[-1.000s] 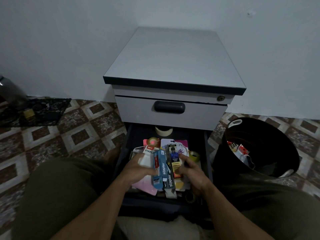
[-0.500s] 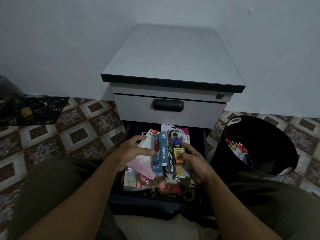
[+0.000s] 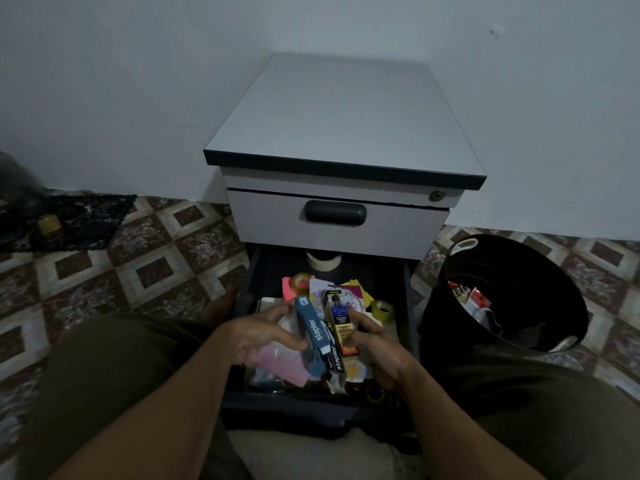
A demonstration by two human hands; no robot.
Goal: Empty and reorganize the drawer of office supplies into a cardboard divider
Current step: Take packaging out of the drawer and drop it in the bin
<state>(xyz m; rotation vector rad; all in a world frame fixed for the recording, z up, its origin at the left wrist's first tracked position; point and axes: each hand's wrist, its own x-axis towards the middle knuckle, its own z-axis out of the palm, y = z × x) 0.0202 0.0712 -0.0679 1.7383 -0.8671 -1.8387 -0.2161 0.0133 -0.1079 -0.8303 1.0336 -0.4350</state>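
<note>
The stack of blue and black cardboard stapler boxes (image 3: 320, 341) has sunk back low over the open dark bottom drawer (image 3: 251, 289) after a brief lift. Fingers of my left hand (image 3: 258, 336) and right hand (image 3: 375, 348) still clamp it from both sides. Removal is judged pending.
</note>
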